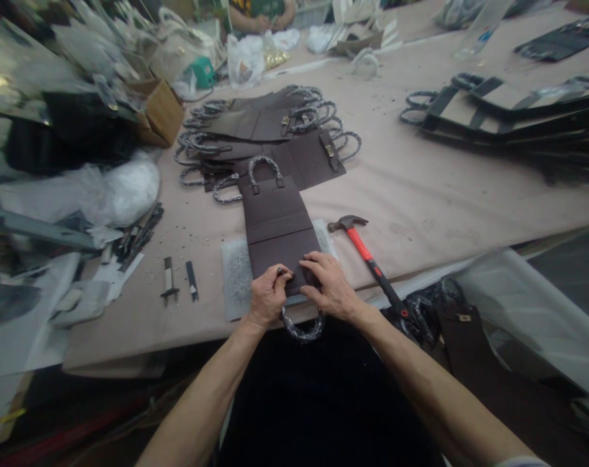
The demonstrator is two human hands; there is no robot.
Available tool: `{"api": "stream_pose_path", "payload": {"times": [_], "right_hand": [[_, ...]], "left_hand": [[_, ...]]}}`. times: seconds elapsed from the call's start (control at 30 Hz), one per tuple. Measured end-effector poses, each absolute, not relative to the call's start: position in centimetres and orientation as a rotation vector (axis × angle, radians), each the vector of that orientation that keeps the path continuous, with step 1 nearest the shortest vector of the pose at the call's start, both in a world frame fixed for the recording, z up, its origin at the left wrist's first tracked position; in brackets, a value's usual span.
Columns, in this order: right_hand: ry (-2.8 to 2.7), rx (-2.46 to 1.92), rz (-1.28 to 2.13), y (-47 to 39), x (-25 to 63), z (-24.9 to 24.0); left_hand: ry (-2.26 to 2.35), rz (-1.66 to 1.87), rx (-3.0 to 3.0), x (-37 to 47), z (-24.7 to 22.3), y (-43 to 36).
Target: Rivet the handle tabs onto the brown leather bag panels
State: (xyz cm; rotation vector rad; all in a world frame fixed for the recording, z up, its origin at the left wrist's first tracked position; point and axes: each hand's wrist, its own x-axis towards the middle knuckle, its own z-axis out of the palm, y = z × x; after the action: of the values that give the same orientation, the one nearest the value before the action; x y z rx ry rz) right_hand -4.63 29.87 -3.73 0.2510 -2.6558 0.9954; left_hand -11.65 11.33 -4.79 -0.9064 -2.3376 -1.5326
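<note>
A long dark brown bag panel (276, 224) lies flat across a grey pad (235, 277) at the table's near edge, with a wrapped handle (265, 167) at its far end and another handle (303, 331) hanging over the edge below my hands. My left hand (268, 295) pinches a small dark punch-like tool against the panel's near end. My right hand (327, 284) presses down on the same end beside it. A hammer (370, 259) with a red and black grip rests just right of the pad.
A stack of finished brown panels with handles (279, 126) lies farther back. More dark panels (508, 110) sit at the right. Small tools (178, 280) lie left of the pad. Plastic bags and a cardboard box (161, 113) crowd the left. Another person's arms (263, 16) rest at the far side.
</note>
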Motion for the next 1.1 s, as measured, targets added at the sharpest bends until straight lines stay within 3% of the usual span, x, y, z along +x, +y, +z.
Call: {"api": "stream_pose_path", "payload": {"times": [0.07,0.27,0.43,0.63,0.77,0.87,1.0,1.1], "right_hand": [[-2.565,0.179,1.017,31.4,-4.3,-3.2],[-2.738,-0.527,0.627,37.5,-2.2,-2.2],[-2.813,-1.028,1.143,39.4,-1.9,-1.9],[-2.58,-1.1,1.902,37.8,-4.9,0.3],[-2.423,-1.087,2.063,35.1,-4.7,3.3],[-2.468,-0.834,1.791,33.6,-2.5,6.0],[-2.763,-0.3,0.92,32.5,0.5,8.4],[-3.022,-0.027,0.506,32.0,1.2,9.1]], "left_hand": [[-2.34,-1.511,-0.897,-11.6,-4.9,11.5],[-2.332,-1.437,-0.838,-11.3,-5.2,12.1],[-2.358,-1.388,-0.854,-11.2,-5.6,12.3],[-2.335,-1.326,-0.795,-10.9,-6.1,12.5],[-2.301,-1.256,-0.891,-10.8,-6.4,12.4],[-2.253,-1.25,-0.963,-10.8,-6.4,12.2],[-2.272,-1.28,-0.98,-10.9,-6.3,12.1],[-2.247,-1.269,-0.968,-10.9,-6.4,12.1]]}}
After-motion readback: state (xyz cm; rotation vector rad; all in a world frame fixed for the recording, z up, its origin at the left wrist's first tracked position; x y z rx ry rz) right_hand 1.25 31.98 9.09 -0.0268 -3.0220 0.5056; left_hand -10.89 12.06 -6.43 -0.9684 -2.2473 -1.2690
